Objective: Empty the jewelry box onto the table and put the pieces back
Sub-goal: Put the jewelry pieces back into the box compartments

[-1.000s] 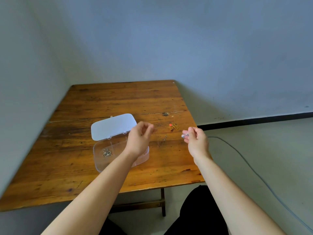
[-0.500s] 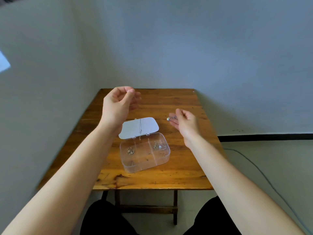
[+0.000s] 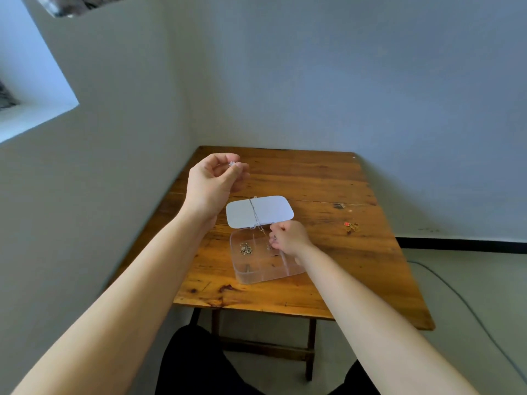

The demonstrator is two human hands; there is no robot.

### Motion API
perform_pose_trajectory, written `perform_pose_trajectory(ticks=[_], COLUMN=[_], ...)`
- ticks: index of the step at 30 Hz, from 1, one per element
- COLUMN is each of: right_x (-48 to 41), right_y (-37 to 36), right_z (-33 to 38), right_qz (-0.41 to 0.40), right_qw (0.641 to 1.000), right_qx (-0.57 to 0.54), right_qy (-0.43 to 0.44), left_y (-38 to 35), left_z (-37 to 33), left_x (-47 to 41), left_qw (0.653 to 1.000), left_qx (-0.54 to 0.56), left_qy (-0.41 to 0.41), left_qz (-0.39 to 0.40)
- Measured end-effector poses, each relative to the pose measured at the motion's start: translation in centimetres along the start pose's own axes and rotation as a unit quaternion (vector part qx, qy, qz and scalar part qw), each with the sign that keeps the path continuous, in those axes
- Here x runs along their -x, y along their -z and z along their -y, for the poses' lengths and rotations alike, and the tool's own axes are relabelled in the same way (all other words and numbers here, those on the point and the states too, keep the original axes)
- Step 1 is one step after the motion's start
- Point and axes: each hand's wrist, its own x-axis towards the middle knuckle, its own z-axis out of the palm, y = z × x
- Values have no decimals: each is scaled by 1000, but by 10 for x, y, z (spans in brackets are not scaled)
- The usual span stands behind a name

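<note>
A clear plastic jewelry box (image 3: 251, 273) with divided compartments lies open on the wooden table (image 3: 328, 275), its white lid (image 3: 273, 209) folded back. Small silver pieces (image 3: 245, 249) lie in its left compartment. My left hand (image 3: 214, 181) is raised above the table's left side, pinching the top end of a thin silver chain (image 3: 255, 213) that hangs down across the lid. My right hand (image 3: 289, 238) is low over the box's middle compartment, pinching the chain's lower end. A gold piece with a red stone (image 3: 350, 226) lies on the table to the right.
The table stands in a corner, with walls on its left and far sides. A dark knot (image 3: 338, 206) marks the wood right of the lid. A thin cable (image 3: 462, 303) runs over the floor at right. My dark-clothed legs (image 3: 199, 363) are below the front edge.
My right hand has dropped from beside the lid down over the box with the chain's end. My left hand stays raised, holding the top. The camera has tilted up and left.
</note>
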Motion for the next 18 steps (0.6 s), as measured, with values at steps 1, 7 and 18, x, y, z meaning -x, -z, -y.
perform_pose_trajectory(ticks=[1,7,18], right_x=[-3,1,36], right_y=[0,3,-9], right_z=[-2,1,2], right_qz=[2,129,180], right_qw=[1000,970,931], right_qx=[15,194,233], right_qy=[-2,63,217], left_y=[1,1,-2], left_z=[1,1,8], left_x=[2,12,24], left_qw=[1000,1000,1000], left_qx=[-2,-17,-7], left_qy=[0,1,13], left_qz=[1,9,19])
